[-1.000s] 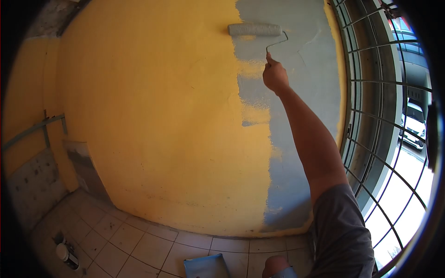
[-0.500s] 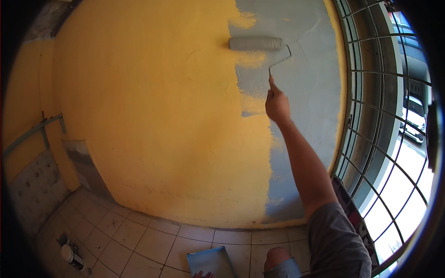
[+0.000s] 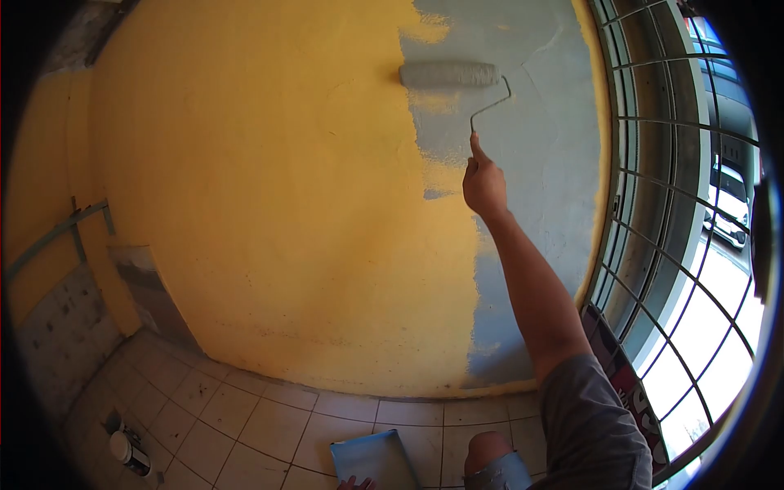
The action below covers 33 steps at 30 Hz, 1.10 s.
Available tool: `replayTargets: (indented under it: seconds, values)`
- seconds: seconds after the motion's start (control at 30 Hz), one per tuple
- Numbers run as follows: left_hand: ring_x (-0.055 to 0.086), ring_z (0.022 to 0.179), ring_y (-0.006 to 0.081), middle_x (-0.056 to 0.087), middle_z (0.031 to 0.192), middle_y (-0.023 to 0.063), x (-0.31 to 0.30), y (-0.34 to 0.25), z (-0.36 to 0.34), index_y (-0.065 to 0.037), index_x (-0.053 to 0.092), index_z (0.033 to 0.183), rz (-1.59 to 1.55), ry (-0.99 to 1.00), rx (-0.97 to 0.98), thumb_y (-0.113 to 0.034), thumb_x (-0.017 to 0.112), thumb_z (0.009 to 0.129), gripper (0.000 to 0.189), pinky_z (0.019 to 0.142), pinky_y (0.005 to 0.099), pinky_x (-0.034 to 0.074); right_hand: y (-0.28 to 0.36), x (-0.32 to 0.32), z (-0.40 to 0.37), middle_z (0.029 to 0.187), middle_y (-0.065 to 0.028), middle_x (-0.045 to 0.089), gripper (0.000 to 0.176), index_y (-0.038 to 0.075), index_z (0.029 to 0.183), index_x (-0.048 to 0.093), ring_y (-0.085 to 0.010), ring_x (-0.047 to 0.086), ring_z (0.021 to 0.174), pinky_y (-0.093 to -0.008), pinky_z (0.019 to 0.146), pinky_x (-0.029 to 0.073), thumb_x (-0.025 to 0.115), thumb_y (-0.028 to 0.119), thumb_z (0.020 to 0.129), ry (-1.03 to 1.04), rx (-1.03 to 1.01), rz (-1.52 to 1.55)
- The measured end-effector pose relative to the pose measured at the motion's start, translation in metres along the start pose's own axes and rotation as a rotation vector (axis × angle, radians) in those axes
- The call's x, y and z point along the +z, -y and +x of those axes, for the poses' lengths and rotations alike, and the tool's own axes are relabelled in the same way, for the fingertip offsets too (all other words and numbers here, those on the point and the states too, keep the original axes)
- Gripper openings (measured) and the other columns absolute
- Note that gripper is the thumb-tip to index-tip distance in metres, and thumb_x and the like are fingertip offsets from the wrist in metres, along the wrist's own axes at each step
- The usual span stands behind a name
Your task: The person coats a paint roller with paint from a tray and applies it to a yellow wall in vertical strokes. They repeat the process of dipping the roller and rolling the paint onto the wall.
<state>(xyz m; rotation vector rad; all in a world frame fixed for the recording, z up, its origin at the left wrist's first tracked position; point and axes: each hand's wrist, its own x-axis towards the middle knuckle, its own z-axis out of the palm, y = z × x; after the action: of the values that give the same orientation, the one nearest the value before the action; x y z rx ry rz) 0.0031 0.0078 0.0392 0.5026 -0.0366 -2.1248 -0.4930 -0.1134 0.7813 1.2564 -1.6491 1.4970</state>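
A paint roller with a grey-coated sleeve rests against the wall, straddling the border between yellow and grey paint. My right hand is closed around its handle, index finger extended along it toward the bent wire frame. The grey painted area covers the wall's right part, with a ragged left edge and yellow patches showing through. At the bottom edge, my left hand shows only its fingers, spread apart over the near part of a blue paint tray; its palm is out of frame.
Bare yellow wall spans the left and middle. A barred window stands at right, with a white car outside. A container with a white lid sits on the tiled floor. My knee is beside the tray.
The roller and my right hand have shifted slightly left and up in view. More grey now covers the yellow just below the roller. My left hand stays over the tray.
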Motion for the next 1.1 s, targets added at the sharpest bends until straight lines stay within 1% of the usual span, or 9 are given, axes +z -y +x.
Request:
replayTargets:
  seconds: [0.13,0.27,0.33,0.5,0.67,0.73,0.9,1.07,1.1]
  values:
    - [0.04,0.146,0.0434,0.037,0.159,0.0236,0.042,-0.002,-0.027,-0.01,0.031,0.161,0.09,-0.061,0.018,-0.047,0.054,0.108,0.069,0.119,0.0695,0.033,0.011,-0.01,0.008,0.085,-0.0257,0.071,0.054,0.017,0.161,0.041,-0.0462,0.068,0.078,-0.0554,0.075,0.053,0.047,0.015,0.108,0.049,0.023,0.013]
    - [0.038,0.148,0.0428,0.036,0.16,0.0239,0.046,0.001,-0.023,-0.011,0.031,0.162,0.089,-0.084,0.017,-0.046,0.053,0.108,0.068,0.119,0.0691,0.033,-0.01,0.002,-0.018,0.084,-0.0254,0.071,0.055,0.017,0.161,0.041,-0.0462,0.068,0.077,-0.0553,0.073,0.053,0.048,0.015,0.107,0.046,0.004,0.012]
    - [0.038,0.148,0.0424,0.036,0.16,0.0238,0.043,0.001,-0.021,-0.011,0.03,0.162,0.097,-0.074,-0.006,-0.047,0.053,0.108,0.069,0.119,0.0692,0.033,-0.027,0.011,-0.039,0.074,-0.0237,0.065,0.054,0.015,0.161,0.043,-0.0398,0.061,0.061,-0.0442,0.064,0.052,0.047,0.011,0.108,-0.006,-0.053,-0.001]
    - [0.037,0.149,0.0402,0.04,0.16,0.0207,0.048,0.005,-0.017,-0.01,0.032,0.161,0.124,-0.134,0.019,-0.049,0.05,0.108,0.068,0.121,0.0669,0.03,-0.059,0.024,-0.098,0.071,-0.023,0.062,0.055,0.015,0.162,0.041,-0.0365,0.058,0.057,-0.0413,0.062,0.051,0.047,0.009,0.108,0.012,-0.041,-0.02]
    - [0.037,0.149,0.0371,0.043,0.16,0.0143,0.035,0.004,-0.007,-0.013,0.039,0.158,0.037,-0.149,-0.074,-0.053,0.044,0.109,0.063,0.125,0.0583,0.022,-0.046,0.016,-0.097,0.071,-0.0225,0.062,0.055,0.015,0.162,0.041,-0.0357,0.057,0.057,-0.0401,0.062,0.05,0.047,0.009,0.108,0.031,-0.007,-0.009]
    - [0.037,0.149,0.0371,0.043,0.16,0.0145,0.044,0.001,-0.009,-0.013,0.038,0.159,0.045,-0.169,-0.098,-0.053,0.044,0.109,0.064,0.124,0.0586,0.023,-0.031,0.009,-0.074,0.082,-0.0255,0.068,0.056,0.017,0.161,0.041,-0.0447,0.066,0.074,-0.0532,0.071,0.053,0.05,0.012,0.106,0.088,0.071,0.003]
    - [0.038,0.149,0.0378,0.04,0.162,0.0169,0.05,0.003,-0.016,-0.013,0.035,0.16,0.038,-0.222,-0.065,-0.052,0.043,0.111,0.064,0.121,0.0606,0.029,-0.004,-0.004,-0.024,0.085,-0.0258,0.07,0.056,0.018,0.161,0.041,-0.0467,0.066,0.077,-0.0538,0.074,0.053,0.05,0.013,0.106,0.081,0.057,0.011]
    - [0.041,0.146,0.0384,0.042,0.158,0.0212,0.056,-0.002,-0.025,-0.011,0.036,0.16,0.132,-0.135,-0.026,-0.049,0.046,0.111,0.063,0.118,0.0623,0.034,-0.009,-0.004,-0.027,0.085,-0.026,0.069,0.056,0.019,0.161,0.041,-0.0465,0.066,0.077,-0.0546,0.074,0.053,0.049,0.014,0.107,0.097,0.049,0.033]
    - [0.041,0.146,0.0384,0.042,0.158,0.0212,0.059,0.0,-0.028,-0.011,0.036,0.16,0.134,-0.136,-0.028,-0.049,0.046,0.111,0.063,0.118,0.0623,0.034,-0.021,0.006,-0.037,0.08,-0.0245,0.068,0.055,0.018,0.161,0.042,-0.043,0.064,0.07,-0.0504,0.07,0.053,0.048,0.013,0.107,0.058,0.011,0.015]
